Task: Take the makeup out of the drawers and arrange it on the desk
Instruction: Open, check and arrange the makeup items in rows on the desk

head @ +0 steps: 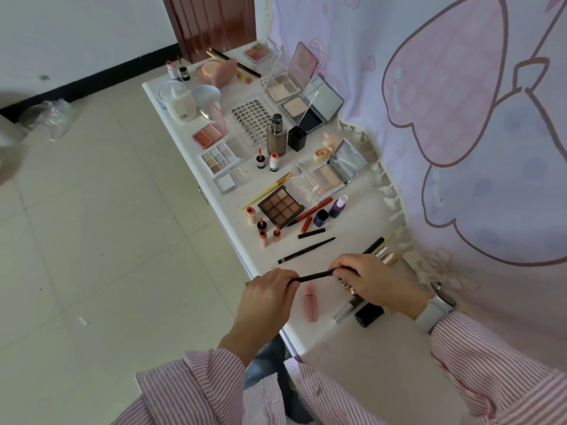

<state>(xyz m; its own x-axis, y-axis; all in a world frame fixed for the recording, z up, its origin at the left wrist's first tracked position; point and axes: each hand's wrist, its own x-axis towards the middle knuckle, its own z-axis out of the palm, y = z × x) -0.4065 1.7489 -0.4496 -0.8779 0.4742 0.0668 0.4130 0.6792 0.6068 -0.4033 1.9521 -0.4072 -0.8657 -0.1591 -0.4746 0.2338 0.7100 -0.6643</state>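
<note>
No brand name or label can be read; the small dark print on the two white-and-black bottles with red caps [266, 160] is too blurred to make out; the same goes for the faint lettering on the thin black pencil [306, 250] lying on the white table [325, 335].

Both hands are raised just above the near end of the table and hold one slim black makeup pen [313, 275] level between them; the left hand [266, 297] has its fingers [287, 279] curled round the pen's left end, knuckles up; the right hand [376, 282] has its fingers [345, 271] pinched round the right end, wrist bent inward, a grey watch band [432, 314] above the pink-striped sleeve [497, 363].

Below the pen a translucent pink tube [310, 303] lies flat on the table; a black squat cap-shaped piece [369, 314] and a silver-handled brush [345, 312] lie near the right wrist; farther along sits a square brown nine-pan eyeshadow palette [281, 209], open, with red lip pencils [313, 210] just beside it.
</note>
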